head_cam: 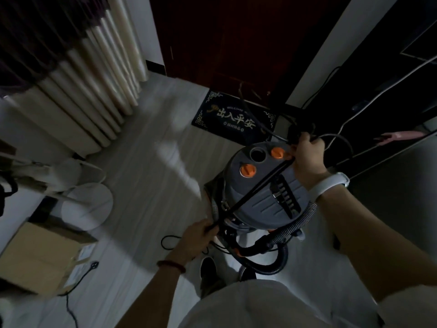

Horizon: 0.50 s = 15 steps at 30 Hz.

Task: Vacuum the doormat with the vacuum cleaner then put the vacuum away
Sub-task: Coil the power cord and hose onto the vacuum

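Pale wooden floorboards (146, 176) run up to a dark red door (227, 36), and the room is dim. Right in front of the door lies the small dark blue doormat with gold writing (233, 119). It says "WELCOME" in tiny letters, and under that big gold Chinese words, 出入平安. Some smaller gold words sit below, but they are too blurry to read.

Just beside the mat stands the round grey vacuum cleaner with two orange knobs on top (262, 185). Its bendy black and grey hose (279, 242) curls around the bottom, close to the person's feet. A long thin black cord (257, 185) is pulled tight across the top of the vacuum. The left hand (196, 237) is clenched around the low end of it. The right hand (307, 157) grasps the far end, up by the orange knobs, along with a bunch of loose wire. It looks like both hands stretch the cord so it can be sorted out or wound neatly. I cannot tell if the mat is cleaned yet.

A brown cardboard box (40, 256) sits on the left, near the round white base of a fan (87, 204)
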### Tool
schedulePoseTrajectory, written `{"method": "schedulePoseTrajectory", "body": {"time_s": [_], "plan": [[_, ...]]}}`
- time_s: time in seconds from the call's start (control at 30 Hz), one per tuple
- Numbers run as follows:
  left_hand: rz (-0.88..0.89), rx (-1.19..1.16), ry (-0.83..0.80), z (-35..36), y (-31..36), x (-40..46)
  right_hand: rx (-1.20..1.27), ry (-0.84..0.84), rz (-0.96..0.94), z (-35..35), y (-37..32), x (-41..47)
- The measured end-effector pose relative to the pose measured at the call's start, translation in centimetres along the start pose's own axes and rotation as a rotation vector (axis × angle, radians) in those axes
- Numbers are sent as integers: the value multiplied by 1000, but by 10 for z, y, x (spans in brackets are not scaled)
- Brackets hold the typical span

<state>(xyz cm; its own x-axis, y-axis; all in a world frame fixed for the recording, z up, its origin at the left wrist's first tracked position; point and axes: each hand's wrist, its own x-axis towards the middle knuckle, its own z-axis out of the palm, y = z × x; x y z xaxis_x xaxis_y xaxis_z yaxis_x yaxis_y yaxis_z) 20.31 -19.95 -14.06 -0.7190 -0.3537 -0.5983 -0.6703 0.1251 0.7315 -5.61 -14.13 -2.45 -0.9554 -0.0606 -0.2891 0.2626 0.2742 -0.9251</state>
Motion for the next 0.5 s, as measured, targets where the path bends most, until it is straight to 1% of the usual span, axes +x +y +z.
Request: {"method": "schedulePoseTrajectory", "body": {"time_s": [0.03, 0.07, 0.13, 0.23, 0.33, 0.4, 0.43, 0.5], "plan": [[-50, -20, 9, -1, -13, -4, -131, 34, -103, -8, 2, 2], [-84, -41, 33, -5, -22, -8, -224, 33, -189, -15, 5, 1], [-95, -54, 111, -15, -30, -8, -377, -16, -292, -30, 12, -9], [-31, -128, 232, -31, -11, -3, -542, -162, -410, -50, 29, -30], [119, -151, 291, -40, 34, -4, -721, -281, -604, -59, 46, -40], [238, -158, 323, -49, 67, -7, -795, -358, -631, -60, 52, -45], [299, -169, 334, -54, 82, -8, -786, -404, -599, -59, 51, -50], [393, -171, 361, -68, 112, -10, -670, -506, -501, -55, 44, -62]]}}
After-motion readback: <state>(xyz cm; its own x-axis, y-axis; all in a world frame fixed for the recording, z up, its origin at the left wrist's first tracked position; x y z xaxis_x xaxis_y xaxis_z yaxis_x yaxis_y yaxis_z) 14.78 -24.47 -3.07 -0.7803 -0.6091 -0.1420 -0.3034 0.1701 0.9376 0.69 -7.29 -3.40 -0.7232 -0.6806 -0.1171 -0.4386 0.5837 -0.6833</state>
